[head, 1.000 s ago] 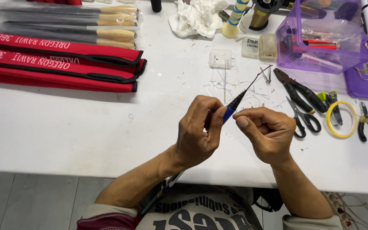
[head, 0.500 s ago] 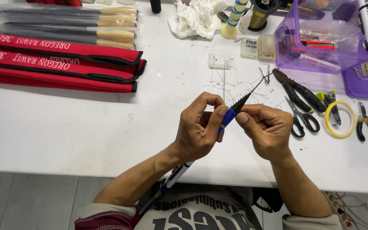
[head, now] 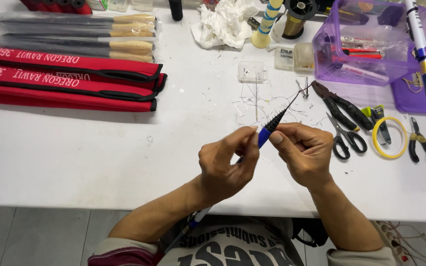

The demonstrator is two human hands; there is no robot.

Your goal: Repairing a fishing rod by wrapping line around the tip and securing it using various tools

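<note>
my left hand [head: 225,165] and right hand [head: 302,151], frame centre: fingers pinched on blue rod tip [head: 268,129]. upper right: purple tub [head: 366,74] holding pens; small clear box [head: 252,72].

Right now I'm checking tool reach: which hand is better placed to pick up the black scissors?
Probably the right hand. The black scissors lie just beyond it on the white table, while the left hand sits farther away, pinching the blue rod.

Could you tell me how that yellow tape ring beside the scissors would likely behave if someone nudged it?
The yellow tape ring looks thin and hollow, so probably light and easily slid. It lies flat on the table, so rolling seems unlikely.
</note>
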